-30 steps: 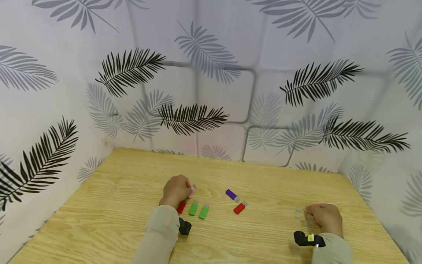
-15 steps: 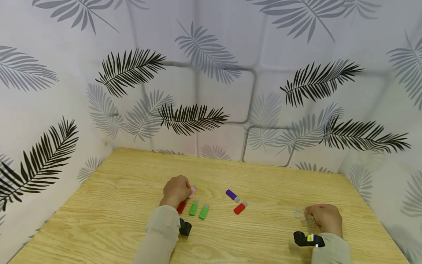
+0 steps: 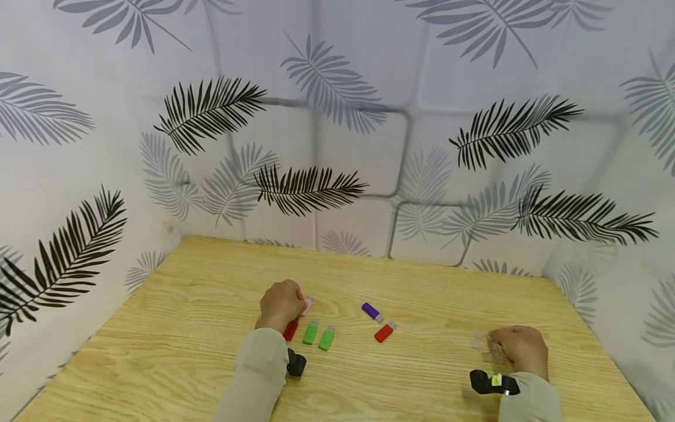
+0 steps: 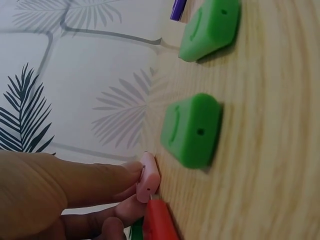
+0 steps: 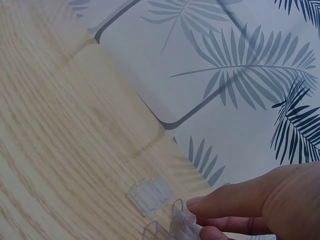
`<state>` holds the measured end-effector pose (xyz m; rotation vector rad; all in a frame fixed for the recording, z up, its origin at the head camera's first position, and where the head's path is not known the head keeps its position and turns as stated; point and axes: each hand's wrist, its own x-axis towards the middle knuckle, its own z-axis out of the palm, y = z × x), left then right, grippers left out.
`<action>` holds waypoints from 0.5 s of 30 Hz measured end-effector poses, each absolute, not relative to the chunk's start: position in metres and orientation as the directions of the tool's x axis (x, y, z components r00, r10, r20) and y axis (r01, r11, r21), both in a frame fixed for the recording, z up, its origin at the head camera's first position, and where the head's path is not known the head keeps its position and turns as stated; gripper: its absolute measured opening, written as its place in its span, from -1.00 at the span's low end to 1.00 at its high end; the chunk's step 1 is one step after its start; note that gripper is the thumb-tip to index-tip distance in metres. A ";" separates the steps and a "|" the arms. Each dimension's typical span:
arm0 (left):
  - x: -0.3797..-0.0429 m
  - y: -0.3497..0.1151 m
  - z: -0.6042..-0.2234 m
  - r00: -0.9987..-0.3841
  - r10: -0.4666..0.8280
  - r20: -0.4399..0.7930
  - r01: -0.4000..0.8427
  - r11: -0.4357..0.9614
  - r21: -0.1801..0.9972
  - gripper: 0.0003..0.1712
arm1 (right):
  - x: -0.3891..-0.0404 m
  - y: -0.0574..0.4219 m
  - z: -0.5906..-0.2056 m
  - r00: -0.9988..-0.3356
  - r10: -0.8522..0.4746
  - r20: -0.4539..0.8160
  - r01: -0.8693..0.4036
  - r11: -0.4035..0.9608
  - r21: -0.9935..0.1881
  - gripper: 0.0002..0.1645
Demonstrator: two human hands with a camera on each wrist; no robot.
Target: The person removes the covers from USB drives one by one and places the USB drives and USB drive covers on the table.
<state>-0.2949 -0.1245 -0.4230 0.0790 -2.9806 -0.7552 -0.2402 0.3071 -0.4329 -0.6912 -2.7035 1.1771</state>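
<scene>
My left hand (image 3: 282, 302) pinches a pink USB flash drive (image 4: 149, 180) between thumb and fingers, close over the table. Just below it lies a red USB flash drive (image 4: 161, 222), its metal plug pointing at the pink one and partly hidden by the hand in the head view. Two green USB flash drives (image 3: 310, 332) lie to the right of that hand. Far to the right, my right hand (image 3: 522, 347) pinches a small clear plastic cap (image 5: 181, 220) at its upper edge. More clear caps (image 5: 150, 196) lie beside its fingertips, some overlapping in view.
Between the hands lie a purple USB flash drive (image 3: 371, 312) and a second red one (image 3: 384, 332). A bit of dark green (image 4: 136, 229) shows behind the left fingers. The wooden table (image 3: 221, 264) meets a leaf-patterned curtain (image 3: 337, 135) at the back and sides.
</scene>
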 end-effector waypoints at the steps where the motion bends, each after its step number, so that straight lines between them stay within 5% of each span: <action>1: -0.295 -0.125 -0.423 -0.996 -0.069 0.050 -0.037 0.878 0.478 -0.85 | -0.240 0.307 -0.433 -0.886 0.456 -0.082 0.369 0.588 -0.720 -0.60; 15: -0.297 -0.127 -0.426 -0.995 -0.086 0.050 -0.050 0.870 0.491 -0.86 | -0.239 0.305 -0.432 -0.876 0.475 -0.080 0.384 0.587 -0.712 -0.64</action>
